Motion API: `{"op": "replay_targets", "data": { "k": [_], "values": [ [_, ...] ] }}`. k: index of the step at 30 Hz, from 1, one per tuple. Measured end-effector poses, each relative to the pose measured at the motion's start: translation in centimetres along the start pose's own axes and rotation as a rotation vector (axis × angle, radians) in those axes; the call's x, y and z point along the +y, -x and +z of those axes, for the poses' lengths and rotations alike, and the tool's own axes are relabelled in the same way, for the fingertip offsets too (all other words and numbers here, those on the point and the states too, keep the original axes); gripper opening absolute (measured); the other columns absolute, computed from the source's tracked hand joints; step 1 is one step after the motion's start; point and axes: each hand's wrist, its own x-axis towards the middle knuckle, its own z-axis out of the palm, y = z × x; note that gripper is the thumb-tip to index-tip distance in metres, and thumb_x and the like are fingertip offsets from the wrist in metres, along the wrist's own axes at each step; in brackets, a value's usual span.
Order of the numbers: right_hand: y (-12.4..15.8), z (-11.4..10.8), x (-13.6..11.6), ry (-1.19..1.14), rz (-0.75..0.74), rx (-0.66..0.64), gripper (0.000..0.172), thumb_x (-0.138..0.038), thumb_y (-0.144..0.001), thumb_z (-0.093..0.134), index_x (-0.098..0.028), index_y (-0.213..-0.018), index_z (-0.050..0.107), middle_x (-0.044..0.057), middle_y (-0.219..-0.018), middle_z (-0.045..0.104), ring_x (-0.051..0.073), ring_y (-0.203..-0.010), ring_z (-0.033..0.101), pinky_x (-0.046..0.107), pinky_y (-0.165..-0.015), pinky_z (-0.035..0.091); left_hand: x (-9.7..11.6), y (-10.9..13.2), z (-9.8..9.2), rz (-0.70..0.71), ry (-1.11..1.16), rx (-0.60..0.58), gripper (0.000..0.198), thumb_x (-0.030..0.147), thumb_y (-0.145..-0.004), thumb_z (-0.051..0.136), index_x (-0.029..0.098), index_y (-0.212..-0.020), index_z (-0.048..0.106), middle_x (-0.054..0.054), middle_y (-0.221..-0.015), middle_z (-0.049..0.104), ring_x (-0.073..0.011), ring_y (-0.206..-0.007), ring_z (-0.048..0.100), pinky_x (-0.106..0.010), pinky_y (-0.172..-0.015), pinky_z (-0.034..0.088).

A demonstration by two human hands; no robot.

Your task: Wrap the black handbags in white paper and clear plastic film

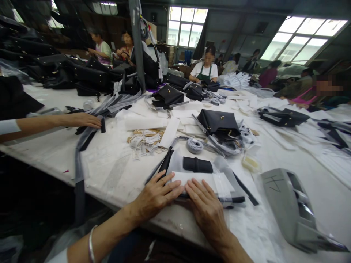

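Near the table's front edge lies a black handbag (164,164) partly covered by translucent wrapping. A folded white sheet (203,182) rests along its near side. My left hand (161,191) lies on the sheet's left end with fingers stretched out. Beside it, my right hand (205,202) presses flat on the same sheet, its fingers slightly spread. A black strap piece (197,164) shows just beyond the sheet. A wrapped coil of strap (194,145) sits behind the bag.
At right stands a grey tape dispenser (290,208). Tags with strings (145,140) lie left of centre, and another black handbag (219,122) stands behind. A co-worker's hand (82,119) reaches over wrapped straps (79,153) at left. Several people work farther back.
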Motion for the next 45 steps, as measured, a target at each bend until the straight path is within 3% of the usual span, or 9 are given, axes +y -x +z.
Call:
{"op": "replay_targets", "data": {
  "k": [4,8,13,20,25,29,35,42,45],
  "values": [
    [-0.5,-0.1,-0.2,-0.021,0.005,-0.007,0.036,-0.020,-0.097,0.056,-0.016,-0.132,0.058,0.010,-0.129,0.067,0.026,-0.126,0.058,0.049,-0.111,0.044,-0.3,0.0,1.1,-0.011,0.051,0.107,0.031,0.015,-0.101,0.042,0.021,-0.124,0.061,-0.004,-0.119,0.070,-0.0207,-0.123,0.059,-0.036,-0.103,0.046],
    [-0.6,0.4,-0.3,-0.003,0.024,0.065,0.034,-0.014,-0.096,0.056,-0.019,-0.129,0.061,0.008,-0.125,0.069,0.023,-0.123,0.061,0.046,-0.112,0.042,0.3,0.0,2.2,-0.078,0.025,0.181,0.028,0.014,-0.101,0.041,0.020,-0.117,0.064,-0.005,-0.114,0.071,-0.0197,-0.119,0.061,-0.035,-0.099,0.049],
    [0.0,0.8,-0.3,0.019,-0.010,0.092,0.035,-0.010,-0.094,0.055,-0.020,-0.127,0.063,0.007,-0.124,0.070,0.023,-0.124,0.060,0.046,-0.112,0.043,1.7,0.3,1.8,-0.035,-0.146,0.104,0.027,0.015,-0.101,0.043,0.017,-0.117,0.064,-0.008,-0.120,0.068,-0.0245,-0.126,0.055,-0.051,-0.113,0.035],
    [0.0,0.5,-0.7,0.087,-0.021,0.008,0.035,-0.015,-0.097,0.051,-0.017,-0.131,0.058,0.009,-0.132,0.065,0.025,-0.129,0.055,0.048,-0.114,0.039,2.3,0.2,1.4,0.137,-0.416,-0.036,0.033,0.012,-0.097,0.039,0.002,-0.124,0.057,-0.020,-0.128,0.062,-0.0320,-0.121,0.058,-0.047,-0.104,0.043],
    [-0.5,0.4,-1.0,0.104,-0.012,-0.075,0.045,-0.029,-0.092,0.060,-0.013,-0.134,0.054,0.015,-0.136,0.061,0.031,-0.131,0.052,0.053,-0.114,0.036,0.8,-1.3,1.3,0.242,-0.408,-0.034,0.027,0.010,-0.097,0.039,0.004,-0.116,0.058,-0.017,-0.112,0.068,-0.0252,-0.107,0.066,-0.037,-0.091,0.050],
    [-1.4,0.8,-1.2,0.139,0.043,-0.068,0.056,-0.039,-0.088,0.065,-0.011,-0.135,0.052,0.017,-0.136,0.060,0.033,-0.131,0.050,0.053,-0.112,0.035,-0.7,-2.3,0.5,0.268,-0.363,0.018,0.029,0.007,-0.097,0.036,0.005,-0.117,0.057,-0.015,-0.112,0.068,-0.0230,-0.104,0.066,-0.035,-0.090,0.051],
    [-3.6,1.1,0.5,0.257,0.020,0.035,0.030,-0.022,-0.099,0.045,-0.017,-0.127,0.055,0.010,-0.124,0.068,0.025,-0.118,0.058,0.044,-0.104,0.040,-2.2,-3.4,0.4,0.240,-0.358,0.130,0.036,0.005,-0.095,0.034,0.009,-0.122,0.057,-0.013,-0.113,0.070,-0.0211,-0.103,0.066,-0.033,-0.092,0.051],
    [-5.3,1.4,1.5,0.218,-0.055,0.014,0.020,-0.024,-0.099,0.047,-0.013,-0.112,0.057,0.011,-0.105,0.071,0.024,-0.097,0.065,0.040,-0.084,0.048,-2.1,-3.7,0.7,0.200,-0.408,0.181,0.040,0.001,-0.090,0.035,0.009,-0.120,0.061,-0.016,-0.115,0.069,-0.0273,-0.105,0.066,-0.041,-0.095,0.047],
    [-5.8,1.3,0.9,0.196,-0.002,0.011,0.020,-0.024,-0.099,0.048,-0.014,-0.113,0.058,0.011,-0.108,0.071,0.024,-0.100,0.065,0.040,-0.087,0.049,-2.3,-3.9,0.7,0.216,-0.399,0.231,0.036,0.001,-0.092,0.037,0.010,-0.117,0.062,-0.013,-0.108,0.071,-0.0247,-0.098,0.069,-0.038,-0.091,0.048]
  ]
}}
